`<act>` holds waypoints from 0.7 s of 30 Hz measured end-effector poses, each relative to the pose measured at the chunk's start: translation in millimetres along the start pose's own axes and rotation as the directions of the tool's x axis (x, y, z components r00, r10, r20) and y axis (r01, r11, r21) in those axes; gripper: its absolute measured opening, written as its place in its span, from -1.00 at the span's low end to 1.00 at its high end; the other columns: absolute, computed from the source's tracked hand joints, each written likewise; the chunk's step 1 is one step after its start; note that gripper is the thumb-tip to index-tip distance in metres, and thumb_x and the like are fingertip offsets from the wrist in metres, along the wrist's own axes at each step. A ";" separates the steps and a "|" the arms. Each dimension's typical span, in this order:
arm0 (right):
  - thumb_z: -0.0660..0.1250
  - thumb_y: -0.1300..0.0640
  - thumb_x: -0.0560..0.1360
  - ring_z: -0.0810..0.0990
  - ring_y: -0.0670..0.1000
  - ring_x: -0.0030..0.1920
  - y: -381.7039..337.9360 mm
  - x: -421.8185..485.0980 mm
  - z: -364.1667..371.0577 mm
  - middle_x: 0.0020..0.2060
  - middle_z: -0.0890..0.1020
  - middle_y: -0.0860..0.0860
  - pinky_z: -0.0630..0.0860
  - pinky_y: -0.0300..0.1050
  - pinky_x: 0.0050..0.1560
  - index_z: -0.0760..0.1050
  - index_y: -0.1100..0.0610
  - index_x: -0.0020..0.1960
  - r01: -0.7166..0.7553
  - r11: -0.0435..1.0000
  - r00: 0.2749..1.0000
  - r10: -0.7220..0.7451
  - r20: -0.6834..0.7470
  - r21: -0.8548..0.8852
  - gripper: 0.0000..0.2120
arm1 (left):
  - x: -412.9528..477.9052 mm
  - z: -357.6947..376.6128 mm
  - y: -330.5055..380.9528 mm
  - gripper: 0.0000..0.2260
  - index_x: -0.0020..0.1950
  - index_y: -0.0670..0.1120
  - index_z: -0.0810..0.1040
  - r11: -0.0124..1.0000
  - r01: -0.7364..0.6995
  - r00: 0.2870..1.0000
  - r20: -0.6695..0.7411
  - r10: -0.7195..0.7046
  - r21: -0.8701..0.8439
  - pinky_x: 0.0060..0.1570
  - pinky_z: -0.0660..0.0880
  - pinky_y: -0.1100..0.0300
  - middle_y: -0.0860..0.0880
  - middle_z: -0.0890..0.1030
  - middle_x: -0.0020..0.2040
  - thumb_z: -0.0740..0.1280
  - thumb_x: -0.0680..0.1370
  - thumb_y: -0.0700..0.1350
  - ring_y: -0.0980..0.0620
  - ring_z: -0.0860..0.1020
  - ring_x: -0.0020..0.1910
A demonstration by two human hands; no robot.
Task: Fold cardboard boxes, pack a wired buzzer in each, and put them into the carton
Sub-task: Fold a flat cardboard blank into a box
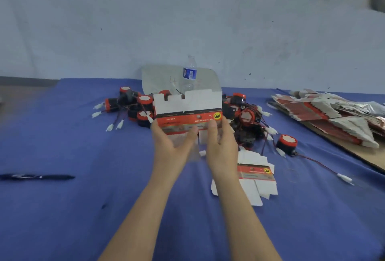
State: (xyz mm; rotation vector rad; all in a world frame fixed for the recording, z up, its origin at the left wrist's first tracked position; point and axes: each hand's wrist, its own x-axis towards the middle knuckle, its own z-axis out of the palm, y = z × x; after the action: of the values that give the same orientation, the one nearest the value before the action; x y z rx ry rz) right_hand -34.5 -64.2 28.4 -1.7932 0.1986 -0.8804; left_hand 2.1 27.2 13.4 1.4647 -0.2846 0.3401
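I hold a flat, unfolded red-and-white cardboard box [188,109] upright above the table, white flaps pointing up. My left hand [169,142] pinches its lower left edge, thumb on the printed face. My right hand [220,142] pinches its lower right edge the same way. Behind the box lie two heaps of red-and-black wired buzzers, one at the left [133,106] and one at the right [248,119]. A single buzzer [287,144] sits apart at the right, its red wire trailing across the cloth. Another flat box [255,177] lies just right of my right forearm.
A blue cloth [83,208] covers the table. A stack of flat boxes [325,115] rests on a brown board at the far right. A water bottle [189,74] stands before a grey sheet at the wall. A black pen [37,177] lies at the left.
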 end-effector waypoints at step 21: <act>0.34 0.20 0.53 0.58 -0.19 0.03 33.5 -18.8 49.5 0.10 0.58 -0.08 0.52 -0.34 0.01 0.28 -0.24 0.29 -0.065 0.986 0.952 0.014 0.307 0.154 -0.51 | 5.9 -65.9 -52.9 -0.45 0.19 0.04 0.25 0.909 -0.226 0.933 -0.189 0.305 0.351 0.08 0.40 0.33 0.19 0.35 0.07 0.53 0.38 -0.13 0.09 0.43 0.13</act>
State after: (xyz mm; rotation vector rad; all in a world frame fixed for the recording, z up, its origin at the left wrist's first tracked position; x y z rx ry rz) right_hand -6.8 -31.0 -17.0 -1.7388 -0.0365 -0.5629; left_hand 27.1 89.2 -38.5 1.6906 -0.2410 0.8142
